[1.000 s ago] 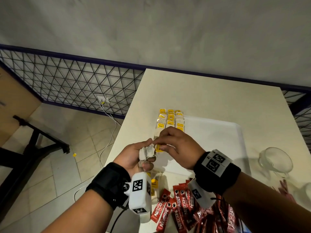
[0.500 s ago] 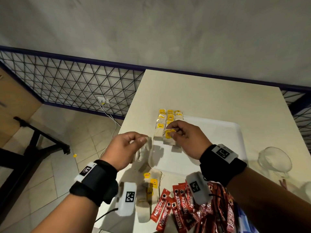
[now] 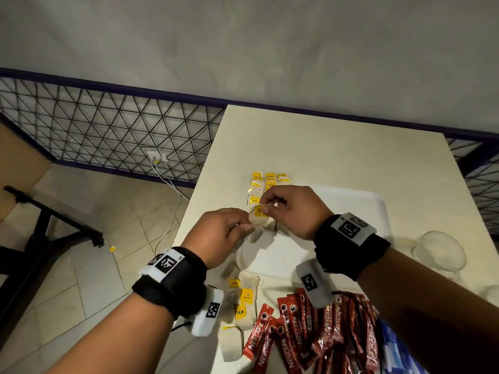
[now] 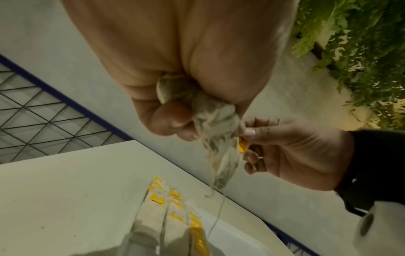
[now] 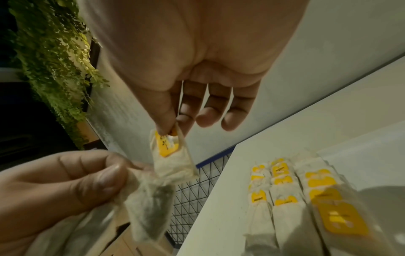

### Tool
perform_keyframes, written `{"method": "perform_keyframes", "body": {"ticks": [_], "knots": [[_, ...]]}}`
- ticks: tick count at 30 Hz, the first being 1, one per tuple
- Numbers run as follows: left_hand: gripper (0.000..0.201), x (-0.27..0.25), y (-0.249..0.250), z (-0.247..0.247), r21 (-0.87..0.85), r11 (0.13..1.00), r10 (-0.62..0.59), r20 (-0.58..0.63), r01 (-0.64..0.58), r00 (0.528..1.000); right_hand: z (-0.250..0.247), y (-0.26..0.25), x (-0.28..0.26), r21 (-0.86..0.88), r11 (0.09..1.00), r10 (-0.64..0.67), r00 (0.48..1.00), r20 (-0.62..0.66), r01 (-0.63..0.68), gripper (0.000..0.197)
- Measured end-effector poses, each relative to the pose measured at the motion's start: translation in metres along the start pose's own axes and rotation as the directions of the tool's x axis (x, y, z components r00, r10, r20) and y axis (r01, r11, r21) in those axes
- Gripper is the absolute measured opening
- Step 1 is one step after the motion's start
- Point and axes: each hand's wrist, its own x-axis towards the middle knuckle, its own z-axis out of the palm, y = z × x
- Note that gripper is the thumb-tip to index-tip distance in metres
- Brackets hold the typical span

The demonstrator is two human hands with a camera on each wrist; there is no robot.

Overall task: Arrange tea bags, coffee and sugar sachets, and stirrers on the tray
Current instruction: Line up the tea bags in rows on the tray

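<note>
Over the white tray's near left part, my left hand grips a small bunch of crumpled tea bags. My right hand pinches the top of one tea bag with a yellow tag that is still touching the bunch. Three rows of tea bags with yellow tags lie side by side in the tray's far left corner. Loose tea bags lie on the table in front of the tray. A heap of red coffee sachets lies to their right.
A clear glass bowl stands right of the tray, with blue packets at the bottom right. The table's left edge drops to a tiled floor. A wire-mesh rail and a wall run behind.
Half a second ago my right hand was at the rows on the tray with a tea bag. It has come back to my left hand and pinches another bag from the bunch.
</note>
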Motion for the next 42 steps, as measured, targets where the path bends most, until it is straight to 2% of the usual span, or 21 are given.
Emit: {"method": "perform_keyframes", "body": {"ticks": [4, 9, 11, 13, 15, 17, 24, 30, 32, 33, 35, 37, 39, 40, 42], "knots": [[0.036, -0.003, -0.021, -0.016, 0.011, 0.999, -0.052, -0.031, 0.053, 0.998, 0.007, 0.008, 0.019, -0.036, 0.996, 0.083, 0.996, 0.013, -0.083, 0.002], [0.034, -0.006, -0.048, -0.031, -0.027, 0.995, -0.098, -0.045, 0.097, 0.994, 0.033, 0.029, 0.033, -0.138, 0.984, 0.122, 0.992, 0.040, -0.115, 0.004], [0.036, -0.006, -0.058, -0.034, -0.039, 0.994, -0.102, -0.041, 0.100, 0.994, 0.044, 0.036, 0.038, -0.236, 0.968, 0.115, 0.985, 0.128, -0.082, 0.007], [0.033, -0.006, -0.065, -0.038, -0.033, 0.994, -0.102, -0.037, 0.101, 0.994, 0.052, 0.042, 0.045, -0.338, 0.935, 0.202, 0.948, 0.246, -0.112, 0.011], [0.030, -0.006, -0.072, -0.040, -0.021, 0.995, -0.098, -0.037, 0.097, 0.994, 0.059, 0.048, 0.053, -0.386, 0.911, 0.269, 0.920, 0.286, -0.147, 0.017], [0.029, -0.006, -0.077, -0.042, -0.024, 0.994, -0.107, -0.033, 0.106, 0.994, 0.062, 0.051, 0.061, -0.410, 0.897, 0.295, 0.915, 0.276, -0.165, 0.021], [0.032, -0.007, -0.086, -0.044, -0.069, 0.987, -0.146, -0.038, 0.143, 0.989, 0.063, 0.061, 0.077, -0.430, 0.860, 0.379, 0.908, 0.180, -0.274, 0.017], [0.025, -0.009, -0.085, -0.041, -0.097, 0.986, -0.143, -0.037, 0.139, 0.989, 0.067, 0.062, 0.084, -0.476, 0.834, 0.393, 0.906, 0.154, -0.280, 0.015], [0.023, -0.010, -0.081, -0.039, -0.137, 0.975, -0.181, -0.029, 0.176, 0.983, 0.066, 0.059, 0.083, -0.487, 0.820, 0.399, 0.911, 0.109, -0.300, 0.014], [0.023, -0.009, -0.077, -0.039, -0.183, 0.959, -0.222, -0.014, 0.216, 0.975, 0.064, 0.057, 0.082, -0.480, 0.827, 0.373, 0.925, 0.078, -0.293, 0.016], [0.021, -0.007, -0.068, -0.039, -0.268, 0.919, -0.289, 0.040, 0.289, 0.956, 0.059, 0.046, 0.077, -0.373, 0.905, 0.232, 0.972, 0.030, -0.205, 0.014], [0.017, -0.002, -0.060, -0.041, -0.281, 0.905, -0.297, 0.120, 0.319, 0.947, 0.052, 0.030, 0.071, -0.101, 0.991, 0.098, 0.991, 0.096, -0.088, 0.015], [0.015, 0.003, -0.048, -0.041, -0.246, 0.918, -0.269, 0.195, 0.313, 0.943, 0.045, 0.014, 0.056, 0.144, 0.989, 0.002, 0.971, 0.238, -0.037, 0.028], [0.014, 0.006, -0.043, -0.041, -0.233, 0.922, -0.256, 0.228, 0.308, 0.939, 0.043, 0.010, 0.049, 0.199, 0.980, -0.033, 0.957, 0.289, -0.026, 0.035], [0.013, 0.013, -0.031, -0.041, -0.221, 0.930, -0.232, 0.269, 0.294, 0.935, 0.042, 0.008, 0.037, 0.206, 0.978, -0.081, 0.949, 0.304, 0.017, 0.038]]}}
